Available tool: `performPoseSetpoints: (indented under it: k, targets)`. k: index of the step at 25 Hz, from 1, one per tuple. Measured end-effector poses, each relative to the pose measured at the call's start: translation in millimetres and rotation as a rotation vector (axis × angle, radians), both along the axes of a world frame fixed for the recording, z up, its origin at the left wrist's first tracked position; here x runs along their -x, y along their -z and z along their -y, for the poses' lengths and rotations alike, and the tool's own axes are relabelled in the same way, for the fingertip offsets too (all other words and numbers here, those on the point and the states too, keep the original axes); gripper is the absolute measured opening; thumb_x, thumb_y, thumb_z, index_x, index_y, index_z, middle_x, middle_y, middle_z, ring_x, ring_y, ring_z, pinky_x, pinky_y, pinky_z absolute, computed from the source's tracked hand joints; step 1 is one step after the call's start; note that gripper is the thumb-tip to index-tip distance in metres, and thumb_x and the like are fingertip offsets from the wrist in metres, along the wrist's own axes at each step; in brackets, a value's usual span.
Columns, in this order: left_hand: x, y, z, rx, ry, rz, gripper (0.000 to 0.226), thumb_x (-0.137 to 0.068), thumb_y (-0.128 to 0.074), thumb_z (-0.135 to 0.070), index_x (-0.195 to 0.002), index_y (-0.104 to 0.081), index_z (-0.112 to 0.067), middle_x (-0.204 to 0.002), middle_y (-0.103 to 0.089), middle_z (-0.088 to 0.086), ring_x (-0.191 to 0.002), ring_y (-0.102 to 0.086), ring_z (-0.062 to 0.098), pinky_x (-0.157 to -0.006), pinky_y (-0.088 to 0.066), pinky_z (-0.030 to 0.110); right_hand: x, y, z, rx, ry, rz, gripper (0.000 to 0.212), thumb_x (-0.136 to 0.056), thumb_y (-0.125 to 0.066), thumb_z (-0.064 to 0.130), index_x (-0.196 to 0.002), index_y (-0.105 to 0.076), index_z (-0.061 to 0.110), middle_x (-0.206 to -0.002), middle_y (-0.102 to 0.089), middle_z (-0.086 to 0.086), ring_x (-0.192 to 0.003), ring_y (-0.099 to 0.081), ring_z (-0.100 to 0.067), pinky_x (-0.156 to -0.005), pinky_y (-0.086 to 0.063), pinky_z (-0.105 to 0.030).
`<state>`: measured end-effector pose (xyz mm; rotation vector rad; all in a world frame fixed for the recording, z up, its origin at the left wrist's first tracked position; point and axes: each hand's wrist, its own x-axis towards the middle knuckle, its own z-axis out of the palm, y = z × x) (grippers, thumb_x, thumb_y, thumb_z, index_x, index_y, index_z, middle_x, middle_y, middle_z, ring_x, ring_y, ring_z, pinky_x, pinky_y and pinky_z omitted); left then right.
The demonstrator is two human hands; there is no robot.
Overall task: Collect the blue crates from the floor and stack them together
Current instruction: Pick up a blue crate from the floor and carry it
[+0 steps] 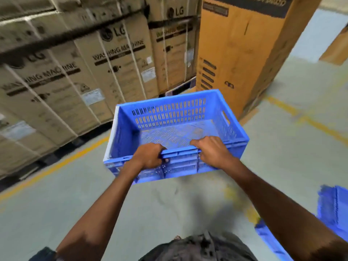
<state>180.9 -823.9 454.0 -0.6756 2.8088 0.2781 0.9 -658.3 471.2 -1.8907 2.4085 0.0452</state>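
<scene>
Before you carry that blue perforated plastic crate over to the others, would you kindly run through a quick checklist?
1. Left hand grips the near rim: ok.
2. Right hand grips the same rim: ok.
3. Blue perforated plastic crate is empty: ok.
4. Crate held level: not ok, it tilts.
5. Grey concrete floor clear underfoot: cannot tell, the body hides it.
6. Other blue crates at lower right ready for stacking: cannot tell, blurred.

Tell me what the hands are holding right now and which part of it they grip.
Both hands, left hand and right hand, hold an empty blue crate by the rim of its near long side.
</scene>
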Motion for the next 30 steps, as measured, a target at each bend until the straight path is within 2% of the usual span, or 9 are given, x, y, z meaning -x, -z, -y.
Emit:
performPoseSetpoints:
  k: [5, 9, 12, 15, 17, 20, 24, 28, 30]
  targets:
    - [-9, 45, 104, -0.057, -0.137, 0.023, 0.031, -0.081, -0.066, -0.043, -0.110, -0.065, -0.030, -0.106, -0.071, 0.000, -0.104, -0.065, 0.027, -0.078, -0.051, 0.036, 18, 52, 137, -0.103, -0.144, 0.130, 0.020, -0.075, -0.064, 0.020, -0.093, -0.058, 0.025, -0.091, -0.071, -0.008, -0.097, -0.066, -0.035, -0.069, -0.048, -0.036]
    - [23, 102, 202, -0.149, -0.225, 0.105, 0.036, -0.081, -0.064, -0.037, -0.116, -0.066, -0.027, -0.109, -0.071, 0.003, -0.104, -0.065, 0.028, -0.079, -0.051, 0.036, 63, 120, 264, -0.214, -0.284, 0.213, 0.030, -0.080, -0.065, 0.016, -0.108, -0.061, 0.024, -0.099, -0.070, -0.010, -0.103, -0.063, -0.035, -0.072, -0.048, -0.036]
    - [61, 158, 278, -0.173, -0.321, 0.180, 0.028, -0.083, -0.061, -0.039, -0.104, -0.066, -0.023, -0.103, -0.070, 0.002, -0.102, -0.064, 0.028, -0.078, -0.049, 0.035, 105, 185, 357, -0.289, -0.354, 0.253, 0.032, -0.085, -0.063, 0.014, -0.116, -0.055, 0.021, -0.104, -0.068, -0.010, -0.105, -0.063, -0.035, -0.075, -0.049, -0.039]
    - [93, 221, 348, -0.201, -0.450, 0.221, 0.029, -0.085, -0.059, -0.039, -0.110, -0.064, -0.024, -0.112, -0.068, 0.000, -0.108, -0.062, 0.027, -0.083, -0.049, 0.035, 143, 255, 447, -0.358, -0.435, 0.276, 0.020, -0.086, -0.063, 0.013, -0.100, -0.050, 0.021, -0.099, -0.067, -0.007, -0.099, -0.063, -0.035, -0.067, -0.042, -0.038]
    - [108, 272, 392, -0.223, -0.517, 0.203, 0.034, -0.085, -0.060, -0.042, -0.116, -0.062, -0.028, -0.118, -0.066, -0.003, -0.113, -0.060, 0.026, -0.086, -0.049, 0.034, 164, 306, 502, -0.400, -0.476, 0.272, 0.026, -0.084, -0.063, 0.009, -0.089, -0.041, 0.023, -0.089, -0.064, -0.006, -0.090, -0.063, -0.034, -0.060, -0.039, -0.037]
    - [127, 368, 446, -0.200, -0.561, 0.174, 0.034, -0.087, -0.060, -0.048, -0.115, -0.061, -0.029, -0.112, -0.068, -0.003, -0.109, -0.062, 0.026, -0.083, -0.050, 0.035, 187, 391, 570, -0.418, -0.487, 0.238, 0.033, -0.080, -0.064, 0.009, -0.085, -0.037, 0.026, -0.088, -0.067, -0.003, -0.089, -0.066, -0.032, -0.060, -0.040, -0.035]
    - [148, 509, 500, -0.120, -0.579, 0.122, 0.033, -0.091, -0.057, -0.051, -0.117, -0.060, -0.031, -0.102, -0.071, 0.001, -0.098, -0.066, 0.028, -0.073, -0.050, 0.035, 201, 507, 637, -0.325, -0.532, 0.168, 0.029, -0.079, -0.060, 0.009, -0.104, -0.057, 0.024, -0.099, -0.071, -0.002, -0.097, -0.068, -0.029, -0.072, -0.047, -0.037]
    - [157, 627, 542, -0.029, -0.564, 0.062, 0.038, -0.092, -0.056, -0.051, -0.124, -0.062, -0.030, -0.101, -0.073, 0.008, -0.097, -0.068, 0.033, -0.073, -0.051, 0.036, 205, 625, 677, -0.272, -0.522, 0.115, 0.028, -0.082, -0.059, 0.009, -0.108, -0.060, 0.019, -0.101, -0.071, -0.007, -0.095, -0.069, -0.032, -0.075, -0.050, -0.038]
    - [157, 667, 556, -0.007, -0.563, 0.066, 0.035, -0.091, -0.058, -0.046, -0.119, -0.064, -0.027, -0.100, -0.072, 0.011, -0.096, -0.068, 0.034, -0.071, -0.049, 0.037, 205, 671, 689, -0.250, -0.520, 0.092, 0.033, -0.078, -0.063, 0.005, -0.108, -0.060, 0.017, -0.099, -0.071, -0.010, -0.093, -0.069, -0.035, -0.073, -0.050, -0.039]
